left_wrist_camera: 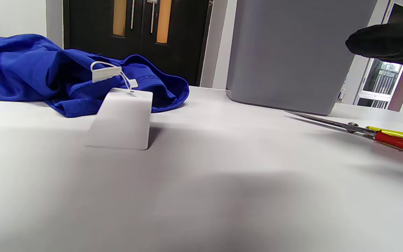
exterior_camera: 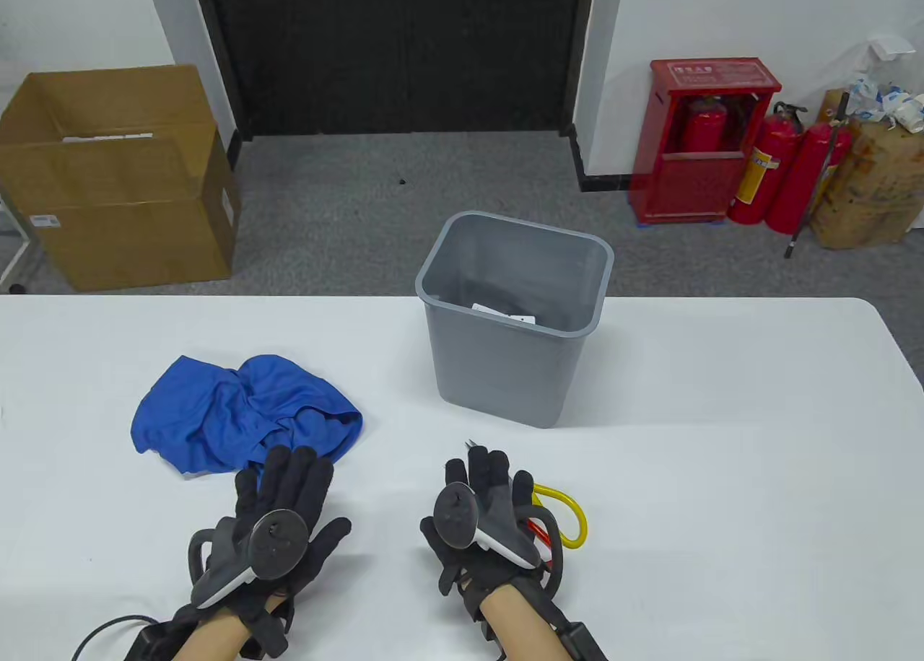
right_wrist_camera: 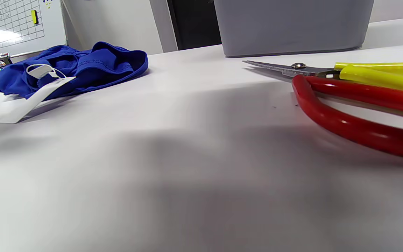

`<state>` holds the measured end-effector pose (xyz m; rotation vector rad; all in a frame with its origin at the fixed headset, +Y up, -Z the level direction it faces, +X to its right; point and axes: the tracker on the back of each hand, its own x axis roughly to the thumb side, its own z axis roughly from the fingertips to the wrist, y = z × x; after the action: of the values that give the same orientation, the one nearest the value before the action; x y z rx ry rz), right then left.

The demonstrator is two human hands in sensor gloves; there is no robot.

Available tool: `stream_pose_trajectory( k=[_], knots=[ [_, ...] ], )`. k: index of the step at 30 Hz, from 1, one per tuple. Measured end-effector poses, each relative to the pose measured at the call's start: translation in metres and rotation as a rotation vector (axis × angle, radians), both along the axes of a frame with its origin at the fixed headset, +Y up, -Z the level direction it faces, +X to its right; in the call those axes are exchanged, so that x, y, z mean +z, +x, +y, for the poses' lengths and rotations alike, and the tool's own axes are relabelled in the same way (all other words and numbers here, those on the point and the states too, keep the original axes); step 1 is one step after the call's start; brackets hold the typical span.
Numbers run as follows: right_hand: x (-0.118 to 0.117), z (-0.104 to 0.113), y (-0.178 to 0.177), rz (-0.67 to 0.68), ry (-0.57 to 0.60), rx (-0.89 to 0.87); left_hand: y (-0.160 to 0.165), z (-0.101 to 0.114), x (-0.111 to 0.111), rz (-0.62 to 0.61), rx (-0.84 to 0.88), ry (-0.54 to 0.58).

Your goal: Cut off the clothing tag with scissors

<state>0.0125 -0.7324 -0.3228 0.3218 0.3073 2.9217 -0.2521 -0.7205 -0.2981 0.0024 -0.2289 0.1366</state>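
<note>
A crumpled blue garment (exterior_camera: 245, 412) lies on the white table (exterior_camera: 722, 437), left of centre. Its white tag (left_wrist_camera: 121, 119) hangs from a white loop and leans on the table beside the cloth; it also shows in the right wrist view (right_wrist_camera: 33, 99). In the table view my left hand (exterior_camera: 289, 473) hides the tag; that hand is open with fingers spread, holding nothing. Scissors with one yellow and one red handle (exterior_camera: 567, 520) lie on the table with blades closed, pointing at the bin (right_wrist_camera: 345, 91). My right hand (exterior_camera: 480, 473) is open over them and grips nothing.
A grey waste bin (exterior_camera: 516, 314) stands on the table behind the hands, with bits of white paper inside. Beyond the table's far edge are a cardboard box (exterior_camera: 123, 185) on the floor at the left and red fire extinguishers (exterior_camera: 779, 170) at the right.
</note>
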Motion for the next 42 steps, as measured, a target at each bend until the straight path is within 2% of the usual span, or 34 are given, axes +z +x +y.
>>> stream_pose_trajectory(
  k=[19, 24, 29, 35, 42],
  knots=[
    [0.001, -0.002, 0.0, 0.018, -0.014, 0.017, -0.008, 0.003, -0.004, 0.029, -0.021, 0.005],
    [0.0, -0.001, 0.002, 0.008, -0.011, 0.003, -0.01, 0.01, -0.011, 0.029, -0.022, 0.01],
    [-0.001, -0.001, 0.004, -0.001, -0.01, -0.006, -0.023, 0.031, -0.037, 0.059, -0.08, 0.016],
    [-0.005, -0.005, 0.007, -0.007, -0.025, -0.007, -0.054, 0.059, -0.075, 0.114, -0.041, -0.041],
    [-0.009, -0.008, 0.016, -0.029, -0.045, -0.016, -0.088, 0.06, -0.111, 0.16, -0.078, -0.107]
  ],
)
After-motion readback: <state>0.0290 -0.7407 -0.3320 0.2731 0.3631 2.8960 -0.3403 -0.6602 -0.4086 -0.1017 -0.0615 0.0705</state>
